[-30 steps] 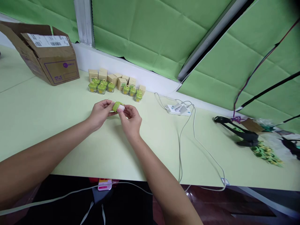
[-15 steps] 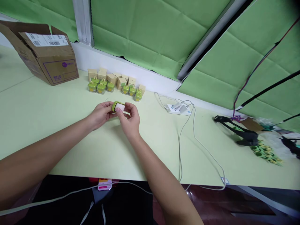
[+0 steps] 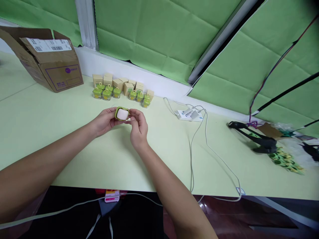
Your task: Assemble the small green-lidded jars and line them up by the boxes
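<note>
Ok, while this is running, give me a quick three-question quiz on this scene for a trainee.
1. Which hand does the green-rimmed white square piece rest on: the left hand or the right hand?
2. True or false: the cardboard shipping box stands to the left of the white power strip in this view.
3. What stands just behind the row of small green-topped jars?

Key: 1. left hand; 2. true; 3. small tan boxes.
</note>
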Action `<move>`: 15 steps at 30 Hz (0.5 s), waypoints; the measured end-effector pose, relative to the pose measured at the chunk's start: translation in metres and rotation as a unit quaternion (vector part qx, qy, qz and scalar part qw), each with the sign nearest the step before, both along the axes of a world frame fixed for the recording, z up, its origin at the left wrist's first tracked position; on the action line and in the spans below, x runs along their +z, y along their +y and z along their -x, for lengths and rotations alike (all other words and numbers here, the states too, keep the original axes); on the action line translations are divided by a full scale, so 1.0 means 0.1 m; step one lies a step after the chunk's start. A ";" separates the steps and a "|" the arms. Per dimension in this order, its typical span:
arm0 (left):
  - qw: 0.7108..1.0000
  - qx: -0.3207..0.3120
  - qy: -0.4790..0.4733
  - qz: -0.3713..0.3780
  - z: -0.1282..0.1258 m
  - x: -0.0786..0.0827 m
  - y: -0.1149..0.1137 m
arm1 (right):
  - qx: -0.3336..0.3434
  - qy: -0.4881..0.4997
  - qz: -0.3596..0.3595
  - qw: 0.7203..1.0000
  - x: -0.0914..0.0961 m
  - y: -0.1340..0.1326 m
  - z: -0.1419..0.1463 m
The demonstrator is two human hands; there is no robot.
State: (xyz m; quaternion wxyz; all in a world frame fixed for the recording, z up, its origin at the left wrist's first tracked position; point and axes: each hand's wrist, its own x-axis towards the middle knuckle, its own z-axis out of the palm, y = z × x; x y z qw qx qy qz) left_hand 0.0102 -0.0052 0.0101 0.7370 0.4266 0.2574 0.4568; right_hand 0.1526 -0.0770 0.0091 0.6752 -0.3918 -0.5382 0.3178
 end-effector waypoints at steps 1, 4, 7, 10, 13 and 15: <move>1.000 0.002 0.001 0.001 0.00 0.00 0.00 | -0.006 -0.007 0.007 1.000 0.00 0.00 0.00; 1.000 0.015 0.010 0.006 0.00 0.01 0.00 | -0.020 -0.018 0.025 0.999 0.01 0.01 0.01; 0.999 0.017 0.024 0.012 0.00 0.01 0.00 | -0.009 0.019 0.034 0.999 0.02 0.03 0.00; 1.000 0.009 0.026 0.010 0.00 0.00 0.00 | -0.009 0.037 0.043 0.998 0.03 0.04 -0.01; 1.000 0.013 0.027 -0.004 0.01 -0.01 0.01 | -0.017 0.015 0.048 0.999 0.04 0.03 -0.02; 0.999 0.018 0.038 -0.005 0.01 0.00 0.00 | -0.020 0.013 0.047 0.999 0.04 0.04 -0.02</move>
